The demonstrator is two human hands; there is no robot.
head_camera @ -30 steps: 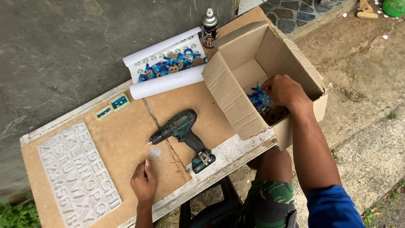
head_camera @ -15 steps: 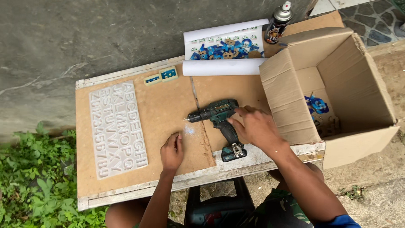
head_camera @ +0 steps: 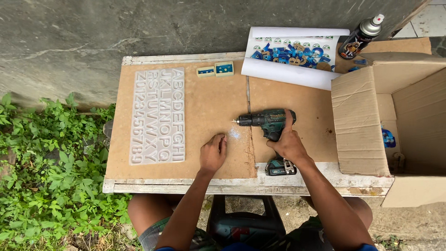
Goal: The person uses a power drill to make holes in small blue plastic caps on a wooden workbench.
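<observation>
Cordless drill [head_camera: 269,124] lies on its side near the middle of the tabletop's [head_camera: 186,188] near edge, bit pointing toward the left edge, battery base at that near edge; the right hand [head_camera: 289,145] wraps its fingers [head_camera: 288,122] shut around the grip, forefinger laid up over the body; the left hand [head_camera: 213,153] rests just left of it, fingers curled loosely on the board, holding nothing I can make out, beside a patch of pale dust [head_camera: 234,134]; to handle this well, the grip should be firm and the bit kept clear of the left hand; farther left lies a clear letter mould [head_camera: 157,116]; at the right edge an open cardboard box [head_camera: 395,121]; at the far edge, small blue blocks [head_camera: 215,70], a paper sheet [head_camera: 288,69] with blue letters, and a spray can [head_camera: 360,37].
</observation>
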